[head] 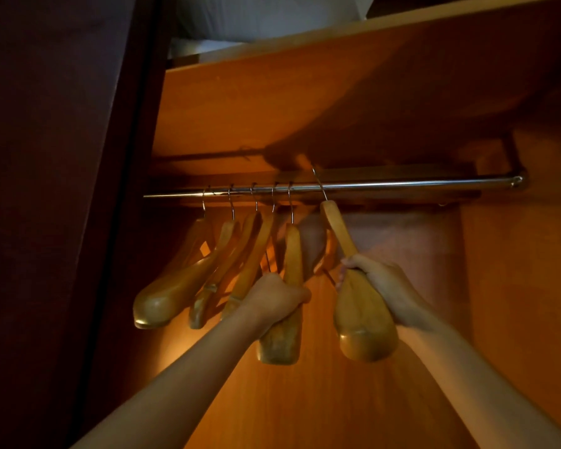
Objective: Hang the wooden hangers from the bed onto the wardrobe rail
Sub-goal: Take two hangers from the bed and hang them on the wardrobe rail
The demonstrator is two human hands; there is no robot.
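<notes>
My right hand (pixel 381 286) is clamped on the sixth hanger (pixel 358 306), its long axis slanting up-left from my grip to the hook, which looks caught over the rail (pixel 402 184); my left hand (pixel 274 298) grips the fifth hanger (pixel 285 338) just beside

Both hands (pixel 274 298) on hangers (pixel 363 322), rail (pixel 402 184).

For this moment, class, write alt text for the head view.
Two bare hands each grip a wooden hanger: right hand hooking one over the chrome wardrobe rail, left hand holding another already hung.
</notes>
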